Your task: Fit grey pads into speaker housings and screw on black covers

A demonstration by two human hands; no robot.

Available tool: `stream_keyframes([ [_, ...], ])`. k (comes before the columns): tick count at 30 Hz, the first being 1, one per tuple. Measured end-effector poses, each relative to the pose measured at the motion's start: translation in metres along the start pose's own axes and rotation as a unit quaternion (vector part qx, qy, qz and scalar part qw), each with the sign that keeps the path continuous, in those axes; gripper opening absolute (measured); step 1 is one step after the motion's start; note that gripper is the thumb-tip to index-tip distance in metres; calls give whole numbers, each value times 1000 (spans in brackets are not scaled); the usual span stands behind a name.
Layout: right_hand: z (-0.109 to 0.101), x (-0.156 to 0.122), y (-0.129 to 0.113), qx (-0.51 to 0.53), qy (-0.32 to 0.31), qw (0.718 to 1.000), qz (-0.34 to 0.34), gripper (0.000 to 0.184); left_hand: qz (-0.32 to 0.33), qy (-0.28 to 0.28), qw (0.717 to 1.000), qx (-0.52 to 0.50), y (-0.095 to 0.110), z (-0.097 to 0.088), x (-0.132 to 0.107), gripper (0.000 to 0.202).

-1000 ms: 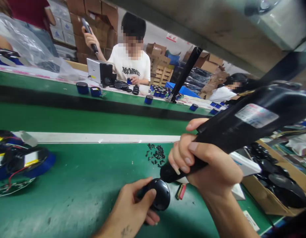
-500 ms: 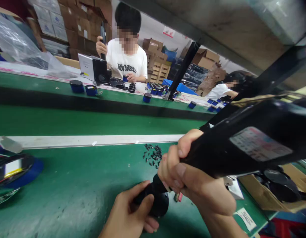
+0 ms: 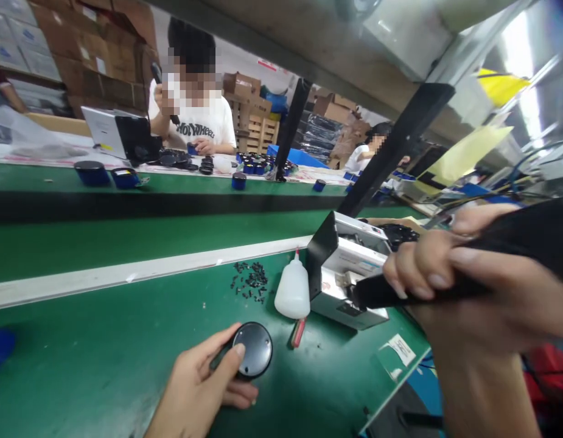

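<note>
While my left hand (image 3: 196, 383) pins the round black cap (image 3: 252, 358) to the green surface (image 3: 103, 347), my right hand (image 3: 450, 286) is wrapped tight around the black electric screwdriver (image 3: 445, 274), its tip lifted off to the cap's right. I judge I'm between screws: next needs one from the screw pile (image 3: 250, 281) beyond my left hand. A glue bottle (image 3: 293, 292) and feeder box (image 3: 349, 274) crowd the right; leftward lies open.

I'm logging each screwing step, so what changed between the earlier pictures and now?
The right hand has lifted the black electric screwdriver off the round black part and swung it right, towards the white box. That uncovers a white squeeze bottle. The left hand still holds the round part on the green mat, and the pile of small black screws lies as before.
</note>
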State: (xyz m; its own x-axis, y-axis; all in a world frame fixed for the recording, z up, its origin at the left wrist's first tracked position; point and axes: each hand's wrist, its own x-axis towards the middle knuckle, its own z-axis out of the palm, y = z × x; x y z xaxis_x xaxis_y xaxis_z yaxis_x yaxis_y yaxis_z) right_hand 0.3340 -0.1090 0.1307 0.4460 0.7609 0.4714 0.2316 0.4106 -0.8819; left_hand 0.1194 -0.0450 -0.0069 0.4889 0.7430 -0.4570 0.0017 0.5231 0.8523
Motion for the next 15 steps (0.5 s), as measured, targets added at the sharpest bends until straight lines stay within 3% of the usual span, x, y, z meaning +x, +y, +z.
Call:
stream_keyframes([
  [1,-15,2,3,35,67,997,-36,24,-1,4,1000,4,1,0,0,97],
  [4,-38,10,20,45,95,994,-27,20,-14,8,1000,18,1,-1,1,113],
  [8,-39,20,35,43,78,996,20,21,-18,0,1000,20,-5,-4,7,120],
  [15,-38,25,22,40,64,996,45,15,6,-22,1000,-11,-15,-4,10,113],
])
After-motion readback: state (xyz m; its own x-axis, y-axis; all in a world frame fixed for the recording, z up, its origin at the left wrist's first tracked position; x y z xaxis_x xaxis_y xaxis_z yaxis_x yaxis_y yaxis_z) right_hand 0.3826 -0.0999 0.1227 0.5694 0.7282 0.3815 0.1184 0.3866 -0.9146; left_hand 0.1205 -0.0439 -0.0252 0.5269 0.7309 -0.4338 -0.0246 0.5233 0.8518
